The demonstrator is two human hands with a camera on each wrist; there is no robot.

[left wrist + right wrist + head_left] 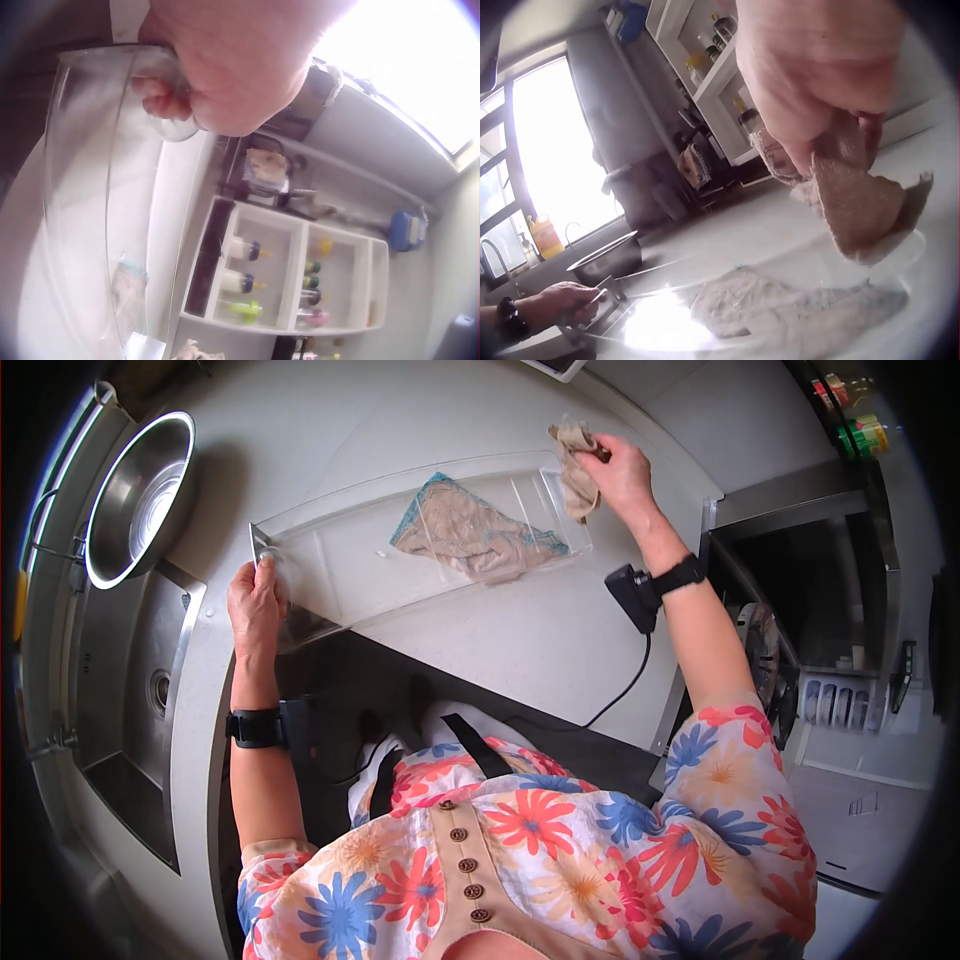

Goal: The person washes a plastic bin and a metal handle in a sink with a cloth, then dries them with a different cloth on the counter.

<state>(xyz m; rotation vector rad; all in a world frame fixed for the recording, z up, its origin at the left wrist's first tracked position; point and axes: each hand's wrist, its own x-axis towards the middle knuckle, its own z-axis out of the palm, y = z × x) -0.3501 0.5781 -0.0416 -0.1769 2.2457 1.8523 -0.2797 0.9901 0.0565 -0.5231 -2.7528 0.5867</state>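
In the head view my left hand [258,603] grips the left end of a long clear plastic bin [350,565] on the counter, thumb up over the edge. A crumpled beige cloth with teal edging [465,538] lies spread within the bin's outline, toward its right half. My right hand [622,475] pinches a folded beige cloth [577,480], which hangs from the fingers above the bin's far right end. The right wrist view shows the held cloth [862,206] bunched under the fingers, over the bin.
A steel bowl [140,500] stands at the left by the sink [150,690]. On the right is a dark-topped cooking unit [800,590]. A white shelf [300,270] with several bottles is on the wall. Cables run from both wrist cameras.
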